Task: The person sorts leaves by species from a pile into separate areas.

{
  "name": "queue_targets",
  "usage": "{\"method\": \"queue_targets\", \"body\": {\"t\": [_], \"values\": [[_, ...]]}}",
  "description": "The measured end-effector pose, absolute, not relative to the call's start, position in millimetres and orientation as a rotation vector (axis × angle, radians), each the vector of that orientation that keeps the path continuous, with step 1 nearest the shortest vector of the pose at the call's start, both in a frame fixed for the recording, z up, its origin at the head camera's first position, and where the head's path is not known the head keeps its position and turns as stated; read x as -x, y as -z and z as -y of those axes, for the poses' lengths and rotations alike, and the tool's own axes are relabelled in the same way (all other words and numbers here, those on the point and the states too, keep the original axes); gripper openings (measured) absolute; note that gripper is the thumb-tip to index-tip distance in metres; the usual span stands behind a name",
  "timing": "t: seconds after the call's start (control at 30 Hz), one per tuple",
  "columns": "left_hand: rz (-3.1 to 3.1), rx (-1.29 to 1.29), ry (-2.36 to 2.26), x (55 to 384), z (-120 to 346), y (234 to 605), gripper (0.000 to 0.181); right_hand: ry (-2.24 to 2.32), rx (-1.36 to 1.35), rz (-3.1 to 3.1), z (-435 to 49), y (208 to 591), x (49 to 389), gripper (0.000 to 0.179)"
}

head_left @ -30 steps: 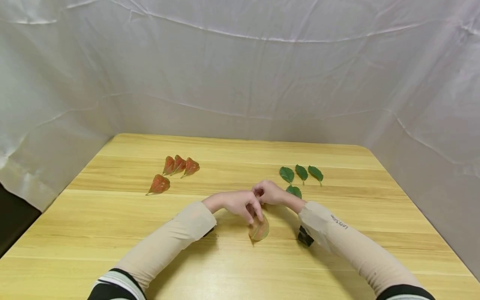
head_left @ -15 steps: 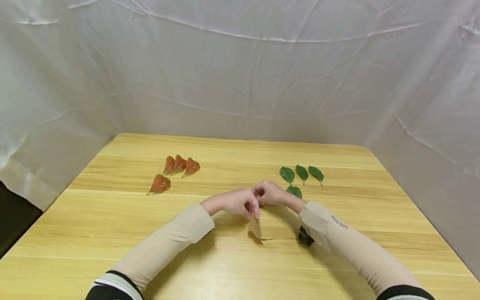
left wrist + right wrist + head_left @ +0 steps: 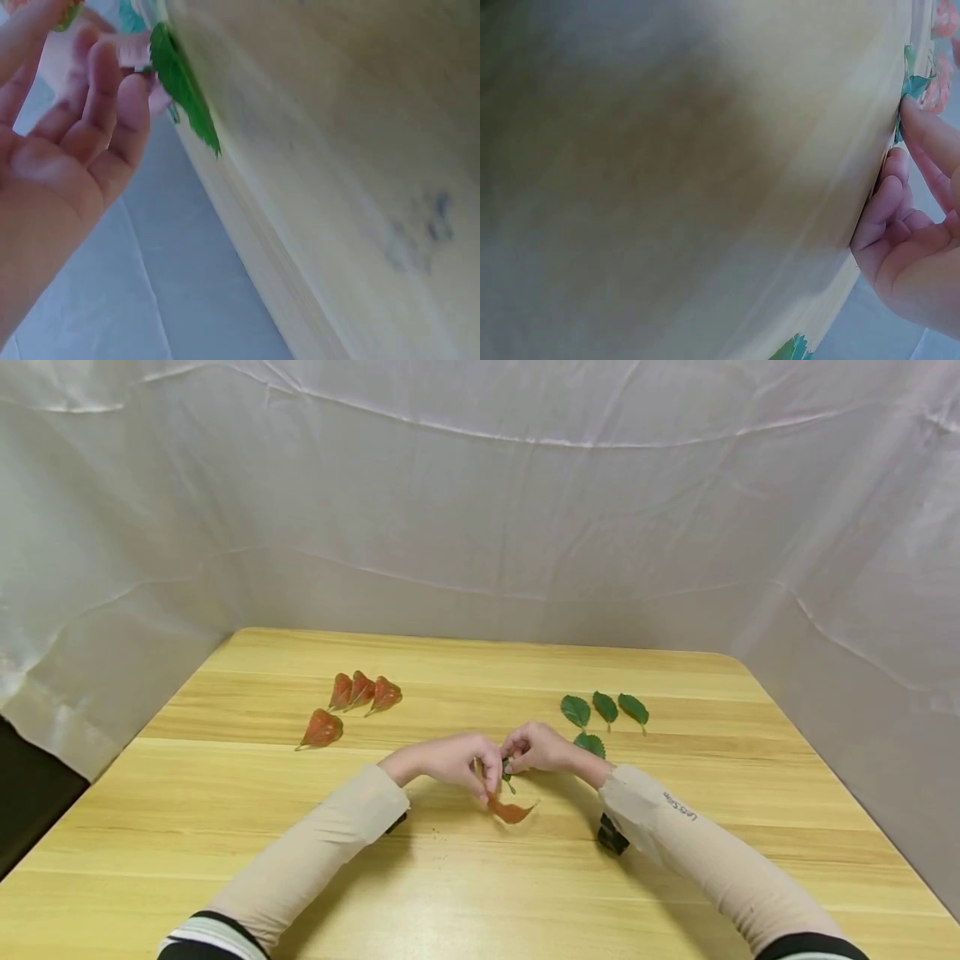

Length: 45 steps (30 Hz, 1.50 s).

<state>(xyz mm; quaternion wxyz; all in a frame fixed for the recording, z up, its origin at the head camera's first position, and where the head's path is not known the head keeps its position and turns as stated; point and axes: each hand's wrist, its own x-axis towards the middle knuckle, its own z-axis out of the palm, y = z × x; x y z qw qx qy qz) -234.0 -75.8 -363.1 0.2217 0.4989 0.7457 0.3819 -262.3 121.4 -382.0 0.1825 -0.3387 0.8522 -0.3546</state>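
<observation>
My left hand (image 3: pixel 459 762) pinches a red leaf (image 3: pixel 512 812) between thumb and fingertips, over the middle of the table; the leaf is curved, with its stem pointing right. Close beside it, my right hand (image 3: pixel 542 747) pinches a small green leaf (image 3: pixel 507 772), mostly hidden behind the fingers in the head view. The left wrist view shows this green leaf (image 3: pixel 182 86) with a toothed edge, tilted close to the tabletop. In the right wrist view, fingertips of the right hand (image 3: pixel 911 232) lie against the green leaf (image 3: pixel 913 86).
Several red leaves (image 3: pixel 322 728) lie on the wooden table (image 3: pixel 465 893) at the back left, three of them in a row. Several green leaves (image 3: pixel 575 710) lie at the back right, one just behind the right wrist. A pale cloth (image 3: pixel 480 510) hangs around the table.
The left hand has moved slightly left and lifted the red leaf, which has turned from its pale underside to its red face. The green leaf at the right fingertips has come into view.
</observation>
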Motion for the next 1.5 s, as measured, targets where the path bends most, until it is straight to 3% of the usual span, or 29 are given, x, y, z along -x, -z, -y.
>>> {"method": "queue_targets", "body": {"t": [0.4,0.63,0.93,1.27,1.5], "values": [[-1.868,-1.185,-1.300,237,103,363,0.005,0.990,0.934,-2.419,-121,383,263,0.015],[-1.877,-1.048,-1.436,237,114,362,0.024,0.992,0.929,-2.413,-121,384,263,0.014],[-1.959,-0.957,-1.533,238,132,360,0.008,1.009,0.929,-2.403,-121,384,261,0.012],[-2.025,-0.812,-1.648,240,160,351,0.029,1.009,0.913,-2.395,-120,383,262,0.012],[-2.175,-0.811,-1.636,244,182,349,0.024,1.006,0.919,-2.394,-119,382,261,0.012]]}}
